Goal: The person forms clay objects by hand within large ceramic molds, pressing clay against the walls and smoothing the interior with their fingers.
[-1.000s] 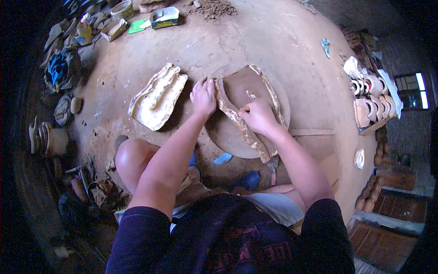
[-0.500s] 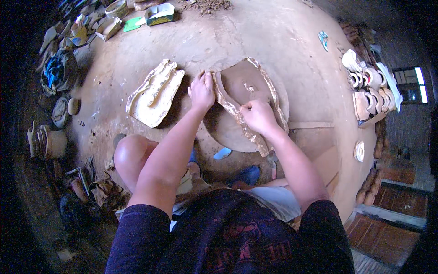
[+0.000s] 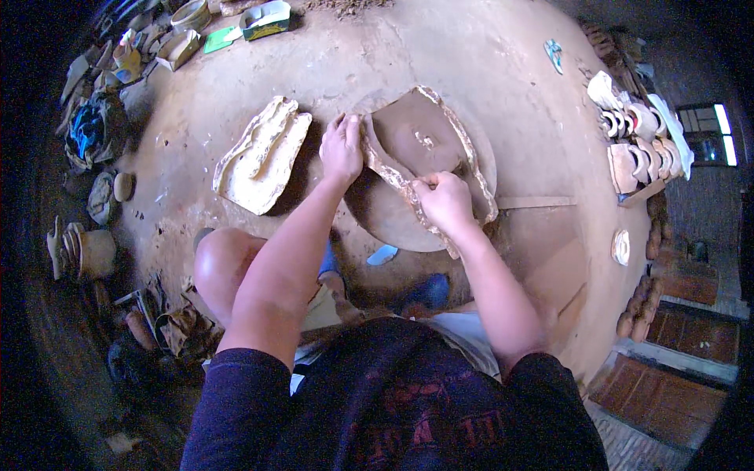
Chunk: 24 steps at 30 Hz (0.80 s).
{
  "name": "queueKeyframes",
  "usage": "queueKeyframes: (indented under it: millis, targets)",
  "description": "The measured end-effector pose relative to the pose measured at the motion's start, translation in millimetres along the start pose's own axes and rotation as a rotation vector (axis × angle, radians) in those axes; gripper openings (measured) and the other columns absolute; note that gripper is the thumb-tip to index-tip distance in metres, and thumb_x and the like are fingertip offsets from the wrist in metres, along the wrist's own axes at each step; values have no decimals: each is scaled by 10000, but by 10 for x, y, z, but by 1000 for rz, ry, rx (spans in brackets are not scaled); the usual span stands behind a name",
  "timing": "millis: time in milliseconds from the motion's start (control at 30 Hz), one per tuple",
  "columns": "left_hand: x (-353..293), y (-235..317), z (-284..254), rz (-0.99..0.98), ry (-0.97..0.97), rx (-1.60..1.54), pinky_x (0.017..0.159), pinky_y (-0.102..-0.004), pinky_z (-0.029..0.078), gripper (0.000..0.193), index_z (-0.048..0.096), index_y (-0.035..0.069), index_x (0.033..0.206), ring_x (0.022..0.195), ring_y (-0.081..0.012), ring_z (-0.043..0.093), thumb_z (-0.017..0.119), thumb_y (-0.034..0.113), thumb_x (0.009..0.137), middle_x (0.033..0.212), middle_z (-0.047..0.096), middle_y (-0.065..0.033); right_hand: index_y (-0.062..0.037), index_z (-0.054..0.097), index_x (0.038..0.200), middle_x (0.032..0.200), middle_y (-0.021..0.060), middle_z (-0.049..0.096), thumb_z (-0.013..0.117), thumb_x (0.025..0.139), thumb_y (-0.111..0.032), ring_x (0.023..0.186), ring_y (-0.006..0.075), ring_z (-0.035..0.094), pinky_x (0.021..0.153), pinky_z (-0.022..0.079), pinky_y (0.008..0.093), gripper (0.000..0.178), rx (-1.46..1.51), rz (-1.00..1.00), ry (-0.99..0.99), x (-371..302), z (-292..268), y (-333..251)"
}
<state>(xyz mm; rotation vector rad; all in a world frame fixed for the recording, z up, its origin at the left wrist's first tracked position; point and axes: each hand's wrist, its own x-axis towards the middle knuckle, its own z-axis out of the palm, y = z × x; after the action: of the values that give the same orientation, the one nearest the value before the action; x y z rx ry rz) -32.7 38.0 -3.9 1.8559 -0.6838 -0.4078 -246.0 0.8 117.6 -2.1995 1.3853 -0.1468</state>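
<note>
A rough-edged plaster mould (image 3: 465, 145) lies tilted on a round board (image 3: 381, 224) in front of me. Brown clay (image 3: 404, 129) lines its hollow, and a small pale lump shows in the middle. My left hand (image 3: 342, 149) is closed around the mould's left edge, near its upper corner. At the mould's near edge, my right hand (image 3: 445, 200) is closed with the fingers curled down against the clay and rim; whatever they pinch is hidden. A second cream plaster mould piece (image 3: 263, 157) lies on the floor to the left, apart from both hands.
A blue scrap (image 3: 382, 255) lies just below the board. Boxes, including a green-sided carton (image 3: 265, 21), stand at the far left. Several curved clay-coloured pieces (image 3: 640, 161) are stacked at the right. A flat wooden strip (image 3: 536, 202) lies right of the board.
My right hand stays at the near rim with a slight shift in pose. My left hand keeps its hold on the mould's edge. The view has moved a little.
</note>
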Motion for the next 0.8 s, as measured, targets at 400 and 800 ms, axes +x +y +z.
queueKeyframes:
  millis: [400,800]
  targets:
    - [49,37,51,35,7,21,1179,-463,354,610,691,81,1341,1380,-381,505,425,538,1036,1502,543,-199,-28,788,964,952,219,756,752,889,-348,916,381,740,862,566,446,330,77,54,-19,-89,-55,244]
    - [128,-8,113,19,-5,40,1179,-429,356,612,683,50,1336,1385,-352,509,418,515,1041,1490,560,-175,-37,796,999,955,201,763,771,895,-335,926,369,738,867,562,432,317,128,-56,-59,-137,-155,366]
